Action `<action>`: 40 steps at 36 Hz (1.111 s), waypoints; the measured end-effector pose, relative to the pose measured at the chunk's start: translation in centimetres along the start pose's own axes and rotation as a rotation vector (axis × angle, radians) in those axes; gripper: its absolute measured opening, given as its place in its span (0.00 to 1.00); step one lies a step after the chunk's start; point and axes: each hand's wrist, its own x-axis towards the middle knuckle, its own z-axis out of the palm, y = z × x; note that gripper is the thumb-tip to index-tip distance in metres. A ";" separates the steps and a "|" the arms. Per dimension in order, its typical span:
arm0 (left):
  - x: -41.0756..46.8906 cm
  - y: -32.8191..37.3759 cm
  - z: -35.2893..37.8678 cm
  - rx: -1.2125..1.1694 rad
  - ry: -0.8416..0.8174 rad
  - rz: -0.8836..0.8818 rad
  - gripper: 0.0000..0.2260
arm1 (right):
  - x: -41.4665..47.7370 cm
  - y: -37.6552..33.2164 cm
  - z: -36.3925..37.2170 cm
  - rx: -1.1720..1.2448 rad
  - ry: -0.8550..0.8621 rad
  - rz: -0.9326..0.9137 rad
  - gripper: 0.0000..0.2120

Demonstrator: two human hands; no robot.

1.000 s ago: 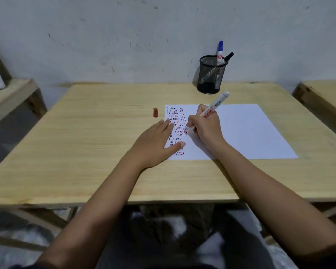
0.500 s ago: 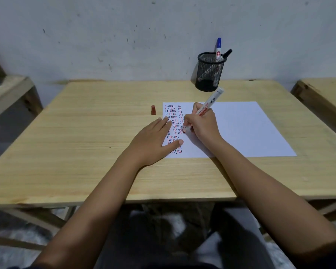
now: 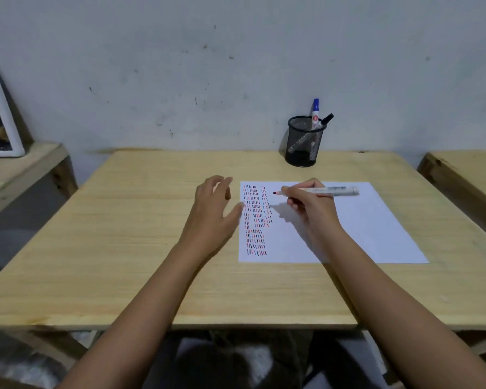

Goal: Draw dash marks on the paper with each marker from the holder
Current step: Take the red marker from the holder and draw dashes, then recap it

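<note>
A white sheet of paper (image 3: 362, 228) lies on the wooden table (image 3: 124, 248), with columns of red and black dash marks (image 3: 254, 220) along its left side. My right hand (image 3: 312, 206) holds an uncapped red marker (image 3: 328, 191) level above the paper, tip pointing left. My left hand (image 3: 212, 211) hovers with fingers spread just left of the paper, above the red cap (image 3: 228, 193), which it mostly hides. A black mesh holder (image 3: 303, 141) at the back of the table contains a blue-capped marker (image 3: 315, 110) and a black-capped marker (image 3: 326, 119).
A second wooden table (image 3: 466, 175) stands at the right. At the left, a low wooden shelf (image 3: 20, 167) carries a white-framed picture (image 3: 0, 119) leaning on the wall. The wall runs directly behind the table.
My right hand lifted the marker off the paper and turned it level, tip left. My left hand rose off the sheet and moved up and left over the red cap.
</note>
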 end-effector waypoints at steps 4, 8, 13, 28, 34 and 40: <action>2.5 -0.2 -0.2 0.049 -0.063 -0.116 0.25 | 0.5 -1.0 -0.2 0.094 0.016 0.006 0.11; 4.0 -0.6 0.7 0.096 -0.091 -0.167 0.17 | 0.7 -1.7 -0.4 0.227 0.011 0.052 0.08; 3.9 0.6 1.1 -0.345 0.124 -0.341 0.03 | 0.8 -2.0 -0.3 0.264 0.015 0.043 0.08; 2.1 6.7 1.3 -1.322 -0.058 -0.458 0.05 | -0.1 -2.8 0.4 0.255 -0.062 -0.070 0.12; 1.7 7.3 1.5 -1.262 -0.025 -0.412 0.07 | -0.3 -3.1 -0.4 0.228 -0.062 -0.099 0.12; 1.5 7.1 1.5 -1.260 -0.028 -0.424 0.08 | -0.6 -3.2 -0.6 0.209 -0.080 -0.115 0.12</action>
